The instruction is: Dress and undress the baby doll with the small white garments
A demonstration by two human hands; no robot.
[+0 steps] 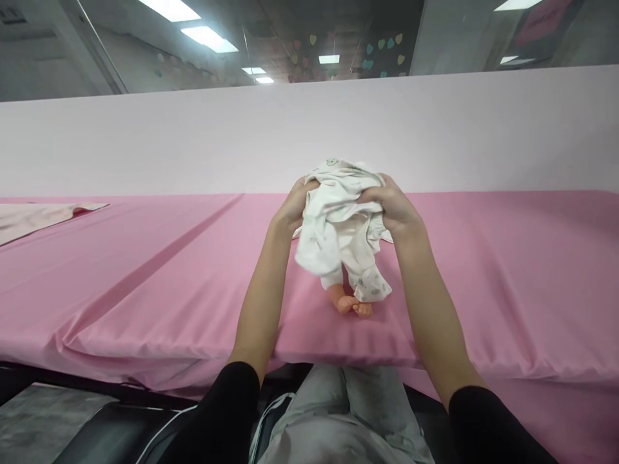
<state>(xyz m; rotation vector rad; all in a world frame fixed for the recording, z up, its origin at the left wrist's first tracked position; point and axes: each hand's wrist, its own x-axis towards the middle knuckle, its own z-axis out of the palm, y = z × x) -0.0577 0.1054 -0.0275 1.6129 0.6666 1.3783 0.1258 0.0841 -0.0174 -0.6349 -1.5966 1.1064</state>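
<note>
Background: a white panel [193,142] runs behind the counter, with glass above it showing ceiling lights and heart shapes.
Counter: pink cloth, creased in places, covers the counter [159,290] beneath and around both hands.
Pale cloth: the pale pink cloth [43,216] lies flat, well apart to the left of the left hand, one edge turned up.
Left hand: the left hand [298,201] is closed, gripping the left side of the bunched garment.
Garment: the white garment [323,222], with small printed figures, is held between the hands, its folds hanging below them.
Doll: the doll's feet [354,305] show below and between the hands, close together on the pink cloth; the upper body is hidden.
Right hand: the right hand [388,201] is closed on the garment's right side, thumb over the fabric.
Sleeves: black sleeves [483,419] cover the upper arms, nearer the wearer than the hands.
</note>
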